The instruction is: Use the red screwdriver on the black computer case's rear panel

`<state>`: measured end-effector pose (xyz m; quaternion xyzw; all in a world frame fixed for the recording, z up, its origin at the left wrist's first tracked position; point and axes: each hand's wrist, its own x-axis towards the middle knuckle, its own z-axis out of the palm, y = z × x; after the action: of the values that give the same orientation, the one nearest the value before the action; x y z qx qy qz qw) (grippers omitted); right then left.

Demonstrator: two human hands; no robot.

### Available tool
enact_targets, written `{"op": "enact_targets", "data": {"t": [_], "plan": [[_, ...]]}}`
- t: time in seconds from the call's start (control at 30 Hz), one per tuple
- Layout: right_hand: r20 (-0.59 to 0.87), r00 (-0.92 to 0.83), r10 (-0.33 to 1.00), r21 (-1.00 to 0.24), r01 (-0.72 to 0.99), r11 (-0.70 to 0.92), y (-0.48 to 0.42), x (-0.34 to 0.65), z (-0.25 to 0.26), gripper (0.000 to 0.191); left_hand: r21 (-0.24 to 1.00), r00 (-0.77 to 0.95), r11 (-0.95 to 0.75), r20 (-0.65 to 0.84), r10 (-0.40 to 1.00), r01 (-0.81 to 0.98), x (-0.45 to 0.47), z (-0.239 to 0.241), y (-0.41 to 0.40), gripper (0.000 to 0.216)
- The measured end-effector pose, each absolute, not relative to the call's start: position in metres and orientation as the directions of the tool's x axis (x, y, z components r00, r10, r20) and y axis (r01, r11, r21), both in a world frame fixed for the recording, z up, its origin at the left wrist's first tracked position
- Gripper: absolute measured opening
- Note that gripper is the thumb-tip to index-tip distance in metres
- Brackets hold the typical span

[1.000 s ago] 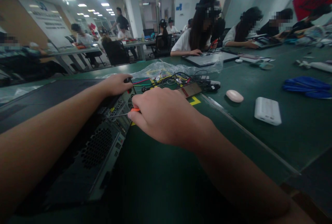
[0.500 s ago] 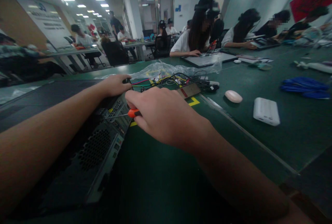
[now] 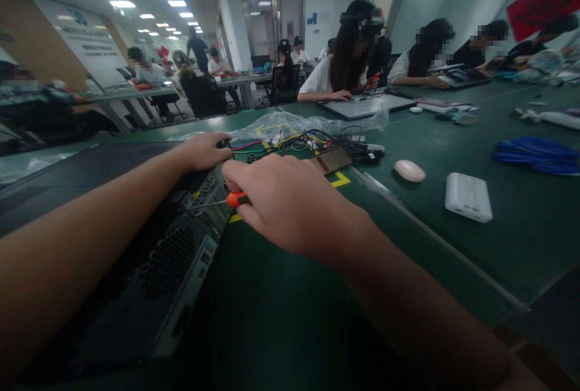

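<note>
A dark desktop computer case (image 3: 176, 264) lies on its side on the green table (image 3: 294, 318), its perforated rear panel facing me. My right hand (image 3: 281, 197) is closed round a screwdriver with an orange handle (image 3: 235, 199); its thin shaft points left onto the rear panel. My left hand (image 3: 203, 150) rests on the far top corner of the case, fingers curled over the edge. What lies under those fingers is hidden.
Behind the case lie a tangle of coloured wires (image 3: 294, 140) and a clear plastic bag (image 3: 290, 122). To the right sit a pink oval object (image 3: 409, 170), a white box (image 3: 468, 197) and blue cloth (image 3: 537, 153). Several people work at the table's far side.
My right hand has shifted slightly with the screwdriver, showing more of the orange handle. My left hand stays on the case. The view has tilted a little.
</note>
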<state>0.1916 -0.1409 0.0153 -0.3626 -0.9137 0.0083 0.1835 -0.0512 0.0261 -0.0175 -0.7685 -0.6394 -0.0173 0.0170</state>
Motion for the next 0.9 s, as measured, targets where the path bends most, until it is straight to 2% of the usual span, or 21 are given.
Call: {"op": "enact_targets", "data": {"t": [0.7,0.9], "plan": [[0.306,-0.647,0.699,-0.14,0.696,0.705,-0.1428,0.191,0.0183,0.025,-0.016,0.196,-0.195,0.057,0.979,0.981,-0.0535,-0.0199,0.0301,0.076],[0.3,-0.637,0.71,-0.13,0.711,0.692,-0.1423,0.1885,0.0162,0.034,-0.021,0.176,-0.175,0.063,0.982,0.984,-0.0531,-0.0187,0.032,0.085]]}}
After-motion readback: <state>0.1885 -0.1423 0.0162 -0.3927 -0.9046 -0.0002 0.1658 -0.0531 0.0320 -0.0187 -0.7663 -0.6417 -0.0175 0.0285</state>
